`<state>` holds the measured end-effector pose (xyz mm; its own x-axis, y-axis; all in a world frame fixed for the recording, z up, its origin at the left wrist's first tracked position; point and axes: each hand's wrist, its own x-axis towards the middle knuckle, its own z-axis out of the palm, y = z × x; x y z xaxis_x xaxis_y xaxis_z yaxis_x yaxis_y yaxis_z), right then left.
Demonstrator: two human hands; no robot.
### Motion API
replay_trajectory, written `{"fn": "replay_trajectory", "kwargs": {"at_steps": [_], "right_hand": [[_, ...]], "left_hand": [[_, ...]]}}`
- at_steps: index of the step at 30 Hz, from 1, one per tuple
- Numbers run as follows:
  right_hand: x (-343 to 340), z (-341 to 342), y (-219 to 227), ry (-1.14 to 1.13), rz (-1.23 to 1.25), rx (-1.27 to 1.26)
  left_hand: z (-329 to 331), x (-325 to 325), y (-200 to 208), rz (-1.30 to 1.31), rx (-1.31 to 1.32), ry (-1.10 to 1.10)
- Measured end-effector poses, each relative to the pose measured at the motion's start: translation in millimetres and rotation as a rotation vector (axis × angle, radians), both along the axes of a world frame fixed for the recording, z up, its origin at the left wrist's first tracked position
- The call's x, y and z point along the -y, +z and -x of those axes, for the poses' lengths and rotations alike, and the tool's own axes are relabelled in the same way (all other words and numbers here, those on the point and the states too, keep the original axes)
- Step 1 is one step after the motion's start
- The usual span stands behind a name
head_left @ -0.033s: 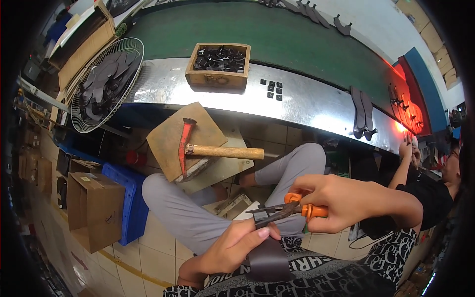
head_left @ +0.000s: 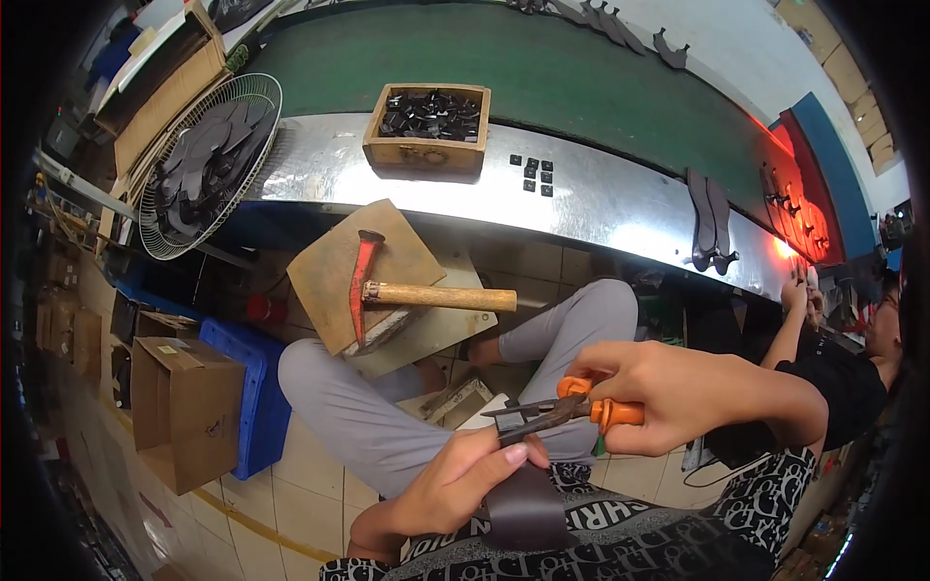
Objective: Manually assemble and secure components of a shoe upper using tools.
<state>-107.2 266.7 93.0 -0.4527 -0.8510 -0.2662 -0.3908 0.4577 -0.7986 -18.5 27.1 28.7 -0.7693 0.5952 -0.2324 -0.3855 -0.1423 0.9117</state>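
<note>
My left hand [head_left: 473,474] is closed on a dark brown strap [head_left: 528,511], whose wide end hangs down in front of my shirt. The strap's narrow tip points up past my thumb and carries a small dark piece [head_left: 511,422]. In my right hand [head_left: 668,395] is a pair of pliers [head_left: 572,405] with orange handles, my fingers wrapped round them. The jaws lie along both sides of the strap's tip, close to my left fingertips. How firmly they press on it is hard to make out.
Beyond my knees, a red-headed hammer [head_left: 436,296] lies on a tan board [head_left: 320,281]. On the metal bench edge [head_left: 601,208] stand a wooden box [head_left: 426,155] of small black pieces, several loose ones [head_left: 531,176] and two straps [head_left: 712,218]. A wire basket [head_left: 160,218] holds more straps. Another person works at right.
</note>
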Motion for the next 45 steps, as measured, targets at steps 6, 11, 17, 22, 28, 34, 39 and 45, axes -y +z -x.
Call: {"fn": "replay_trajectory", "kwargs": {"at_steps": [6,11,17,22,28,34,39,45], "right_hand": [[-1.2,0.0,7.4,0.03,-0.041,-0.009],[-3.0,-3.9,8.4,-0.009,-0.06,-0.033],[-1.4,-5.9,8.2,0.004,-0.06,-0.063],[-0.4,-6.9,3.2,0.013,0.018,-0.092],[1.9,-13.6,-10.1,-0.035,0.081,0.005],[3.4,-11.5,-27.8,0.027,0.187,-0.03],[8.5,-10.5,-40.5,0.031,0.237,0.004],[7.0,-10.9,-59.9,0.021,0.287,0.066]], "left_hand": [[-1.1,3.6,-1.3,0.03,-0.096,0.014],[-1.5,0.9,3.8,0.067,-0.079,0.057],[-2.4,-0.4,4.5,0.091,-0.1,0.037],[-4.3,1.6,5.8,0.071,-0.097,0.045],[-6.0,3.6,-4.0,-0.068,-0.034,0.015],[-5.5,5.5,-17.9,-0.227,-0.037,-0.04],[-10.2,3.5,-29.5,-0.34,-0.044,-0.043],[-14.0,1.3,-32.2,-0.306,-0.03,-0.017]]}}
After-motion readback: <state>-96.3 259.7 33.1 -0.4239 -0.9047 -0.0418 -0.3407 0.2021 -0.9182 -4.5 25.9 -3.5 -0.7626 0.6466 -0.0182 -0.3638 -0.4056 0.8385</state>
